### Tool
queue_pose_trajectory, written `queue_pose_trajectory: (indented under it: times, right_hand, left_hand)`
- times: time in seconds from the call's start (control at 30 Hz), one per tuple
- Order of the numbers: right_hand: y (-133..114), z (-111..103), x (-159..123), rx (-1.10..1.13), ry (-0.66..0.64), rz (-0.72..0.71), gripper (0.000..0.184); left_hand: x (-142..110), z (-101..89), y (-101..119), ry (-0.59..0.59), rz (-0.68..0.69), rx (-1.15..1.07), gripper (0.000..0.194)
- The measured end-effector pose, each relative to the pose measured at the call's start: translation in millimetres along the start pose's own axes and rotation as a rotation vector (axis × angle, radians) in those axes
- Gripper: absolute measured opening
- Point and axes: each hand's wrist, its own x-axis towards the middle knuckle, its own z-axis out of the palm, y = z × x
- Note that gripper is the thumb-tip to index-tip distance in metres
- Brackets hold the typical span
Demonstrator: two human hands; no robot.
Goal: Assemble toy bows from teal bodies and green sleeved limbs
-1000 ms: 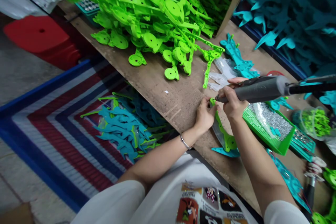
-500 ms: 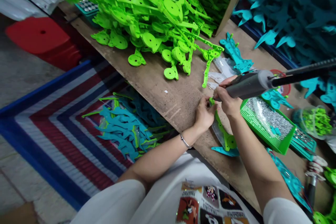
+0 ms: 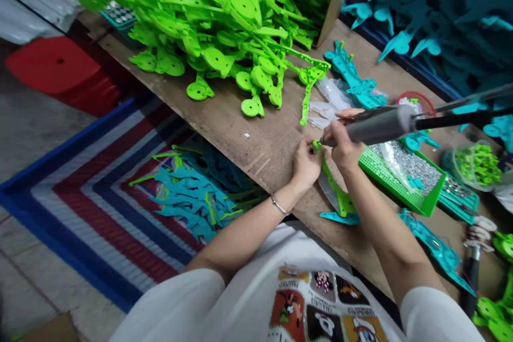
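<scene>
Soft, dim light leaves shadow beneath the workbench (image 3: 276, 141), edges slightly blurred.

1 head camera looks down at the workbench (image 3: 262, 131)

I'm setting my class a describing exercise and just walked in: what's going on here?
At a workbench, the person's left hand steadies a curved green plastic part, while the right hand grips a gray electric screwdriver, its tip at the part's far end. Whether a screw is there is too small to tell. A large heap of green pieces lies beyond the left hand; a perforated green tray of small silvery bits sits to the right.
</scene>
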Motion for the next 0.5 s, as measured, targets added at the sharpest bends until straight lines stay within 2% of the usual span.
queue_pose_trajectory:
  times: [0.1,0.23,0.3,0.37,0.43,0.5]
  right_hand:
    - [-10,-31,-9,0.029,0.158,-0.012,0.035]
    - [-34,-88,-24,-0.005,0.144,-0.003,0.033]
    - [-42,-113,-34,-0.002,0.141,0.041,0.028]
    - [-45,-133,-45,0.018,0.138,0.096,0.025]
    - [-44,-148,-54,0.033,0.126,0.116,0.025]
    - [-43,-158,-60,0.023,0.116,0.105,0.026]
  left_hand:
    - [1,-2.7,-1,-0.023,0.008,0.029,0.042]
    - [-1,-16.0,7,-0.069,0.060,0.172,0.051]
    - [-7,-23.3,18,-0.087,0.185,0.344,0.051]
    - [-19,-26.6,32,-0.120,0.386,0.580,0.045]
    - [-38,-24.2,46,-0.238,0.542,0.778,0.037]
    - [-62,-17.2,55,-0.491,0.647,0.897,0.041]
